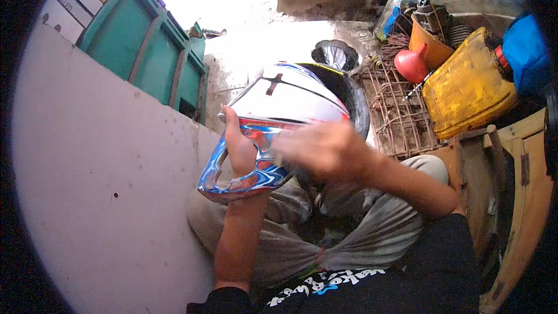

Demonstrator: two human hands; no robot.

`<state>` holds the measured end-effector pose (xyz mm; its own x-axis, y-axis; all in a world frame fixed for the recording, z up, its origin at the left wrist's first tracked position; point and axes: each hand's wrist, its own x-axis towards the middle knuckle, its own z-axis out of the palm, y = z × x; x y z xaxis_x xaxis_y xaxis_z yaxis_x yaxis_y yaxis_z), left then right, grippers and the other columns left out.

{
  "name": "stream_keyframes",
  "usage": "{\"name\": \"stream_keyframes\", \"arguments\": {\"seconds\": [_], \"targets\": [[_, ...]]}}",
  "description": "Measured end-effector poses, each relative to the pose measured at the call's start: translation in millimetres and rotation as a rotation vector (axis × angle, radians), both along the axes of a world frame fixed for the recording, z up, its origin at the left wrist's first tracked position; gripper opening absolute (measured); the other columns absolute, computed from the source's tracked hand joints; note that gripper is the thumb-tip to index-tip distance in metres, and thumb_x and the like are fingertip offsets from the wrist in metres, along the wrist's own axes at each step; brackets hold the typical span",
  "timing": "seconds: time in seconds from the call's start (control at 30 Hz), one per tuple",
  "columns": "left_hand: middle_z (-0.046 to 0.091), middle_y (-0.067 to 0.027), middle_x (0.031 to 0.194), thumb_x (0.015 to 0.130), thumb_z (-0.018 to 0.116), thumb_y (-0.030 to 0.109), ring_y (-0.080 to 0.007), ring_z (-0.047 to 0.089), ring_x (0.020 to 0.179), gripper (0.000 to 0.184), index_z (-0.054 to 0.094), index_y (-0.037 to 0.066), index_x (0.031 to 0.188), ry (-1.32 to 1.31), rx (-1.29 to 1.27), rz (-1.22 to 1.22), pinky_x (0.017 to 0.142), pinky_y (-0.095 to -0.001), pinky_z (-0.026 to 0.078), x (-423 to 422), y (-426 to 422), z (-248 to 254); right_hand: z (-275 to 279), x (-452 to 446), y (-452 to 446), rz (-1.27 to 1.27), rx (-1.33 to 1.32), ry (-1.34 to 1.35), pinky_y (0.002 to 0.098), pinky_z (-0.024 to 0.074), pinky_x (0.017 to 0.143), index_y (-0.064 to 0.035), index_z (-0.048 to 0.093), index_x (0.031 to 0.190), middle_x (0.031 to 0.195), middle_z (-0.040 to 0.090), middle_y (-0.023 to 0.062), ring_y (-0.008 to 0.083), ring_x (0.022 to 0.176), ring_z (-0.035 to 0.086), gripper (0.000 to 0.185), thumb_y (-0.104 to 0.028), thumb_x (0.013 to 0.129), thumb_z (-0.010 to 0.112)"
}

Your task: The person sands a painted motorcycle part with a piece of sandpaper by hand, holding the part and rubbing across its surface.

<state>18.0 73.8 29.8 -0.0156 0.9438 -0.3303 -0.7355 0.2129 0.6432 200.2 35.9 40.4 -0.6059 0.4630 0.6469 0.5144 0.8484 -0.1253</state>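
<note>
A molded plastic panel [302, 102], white on top with blue and red swirl graphics on its lower part, is held tilted above my lap. My left hand [238, 148] grips it from below at the patterned part, the thumb lying along the near side and most fingers hidden. Pressed close to the panel's front is my right hand [328, 148], its fingers curled and smeared by motion. Something greyish shows at those fingertips, too blurred to name. Behind the panel stands a black tub [354, 96], partly hidden.
A white wall [110, 174] runs along my left, with green crates [139, 46] beyond it. On the right are a rusty metal grid [401, 110], a yellow jerrycan [471, 87], a red funnel [411, 63] and an orange bucket [427, 40]. A dark scalloped bowl [336, 55] lies ahead.
</note>
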Motion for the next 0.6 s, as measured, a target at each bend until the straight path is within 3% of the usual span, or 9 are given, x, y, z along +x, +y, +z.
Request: {"name": "stream_keyframes", "arguments": {"seconds": [0.1,0.2,0.23,0.3,0.33,0.4,0.47,0.6], "targets": [[0.071,-0.0163,0.114,0.107,0.04,0.055,-0.0265,0.071,0.098,0.066,0.059,-0.003,0.131,0.016,0.022,0.017,0.084,-0.0375,0.058,6.7,0.2,3.8,-8.8,38.0,38.6,-0.327,-0.286,-0.072,0.0376,0.0618,0.08,-0.0098,0.073,0.113,0.112,0.076,0.011,0.0235,0.095,0.076,0.024,-0.013,0.09,0.065],[0.065,-0.0185,0.127,0.109,0.039,0.051,-0.0302,0.067,0.11,0.062,0.053,-0.003,0.137,0.017,0.167,-0.142,0.096,-0.045,0.055,-2.7,-2.2,-3.3,-6.0,7.5,13.6,-0.088,-0.144,-0.014,0.0367,0.0618,0.08,-0.0099,0.073,0.111,0.112,0.076,0.01,0.0226,0.095,0.076,0.023,-0.012,0.089,0.065],[0.066,-0.0186,0.127,0.109,0.039,0.051,-0.0302,0.068,0.109,0.062,0.053,-0.003,0.137,0.078,0.125,-0.109,0.096,-0.0451,0.055,-1.2,-1.5,-1.7,-4.0,-8.8,-2.1,0.018,0.019,0.037,0.0358,0.0618,0.08,-0.0103,0.072,0.112,0.112,0.076,0.0087,0.0213,0.096,0.076,0.024,-0.012,0.089,0.065],[0.067,-0.0181,0.124,0.109,0.038,0.052,-0.0294,0.068,0.107,0.063,0.055,-0.002,0.135,0.164,0.059,-0.049,0.094,-0.044,0.055,-0.1,0.1,3.3,-15.2,-12.6,-2.4,-0.053,0.068,0.019,0.037,0.0606,0.071,-0.0104,0.07,0.111,0.101,0.076,0.0091,0.0227,0.084,0.075,0.024,-0.017,0.088,0.064],[0.068,-0.0175,0.122,0.109,0.038,0.053,-0.0285,0.069,0.106,0.063,0.056,-0.003,0.134,0.186,0.034,-0.021,0.092,-0.0429,0.056,0.1,0.0,4.6,-1.8,8.9,7.2,-0.116,-0.077,-0.088,0.0363,0.0614,0.077,-0.0097,0.071,0.113,0.108,0.076,0.0095,0.0225,0.093,0.076,0.026,-0.014,0.088,0.066],[0.071,-0.0152,0.114,0.108,0.039,0.054,-0.0249,0.07,0.099,0.065,0.061,-0.003,0.128,0.145,0.021,0.031,0.085,-0.0381,0.057,5.4,-0.8,6.9,-13.3,35.9,38.3,-0.277,-0.19,-0.052,0.0381,0.0606,0.073,-0.0084,0.071,0.115,0.105,0.075,0.0139,0.0273,0.086,0.075,0.028,-0.016,0.088,0.066],[0.071,-0.0144,0.113,0.108,0.039,0.054,-0.0234,0.07,0.099,0.064,0.061,-0.003,0.127,0.08,0.07,-0.031,0.086,-0.0373,0.057,1.1,-1.8,1.8,-3.5,26.7,27.4,-0.228,-0.163,-0.131,0.0373,0.061,0.074,-0.0084,0.071,0.115,0.108,0.075,0.0143,0.0263,0.088,0.076,0.027,-0.015,0.089,0.066],[0.071,-0.0133,0.11,0.108,0.04,0.054,-0.0215,0.07,0.096,0.063,0.062,-0.003,0.125,0.08,0.033,-0.016,0.084,-0.0362,0.056,3.2,-2.5,5.8,8.4,-17.5,-23.9,0.071,0.11,0.042,0.035,0.0623,0.079,-0.0065,0.072,0.11,0.108,0.076,0.0097,0.0206,0.094,0.075,0.024,-0.016,0.089,0.065]]}}
